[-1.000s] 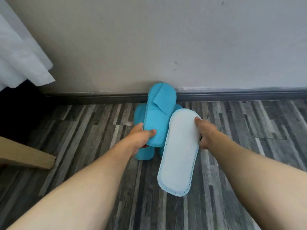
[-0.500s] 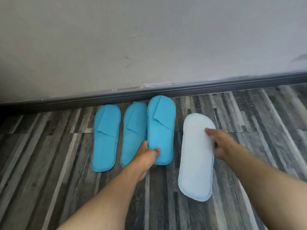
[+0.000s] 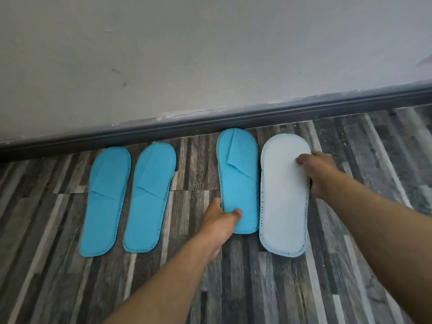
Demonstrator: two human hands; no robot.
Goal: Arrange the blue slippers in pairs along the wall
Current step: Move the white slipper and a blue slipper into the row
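Head view. Four slippers on the wood-pattern floor (image 3: 233, 288), toes toward the dark baseboard (image 3: 210, 122) at the floor's far edge, below the pale wall (image 3: 210, 54).

Far-left slipper (image 3: 105, 202) and second slipper (image 3: 149, 197): flat, blue side up, just beside each other, no hand on them.

A strip of bare floor, then the third slipper (image 3: 238, 181), blue side up. Left hand (image 3: 219, 220) closed on its heel end, thumb on top.

Fourth slipper (image 3: 282, 202): pale sole up, touching the third along its side. Right hand (image 3: 318, 171) grips its right edge, thumb pressed on the sole, fingers underneath, hidden.
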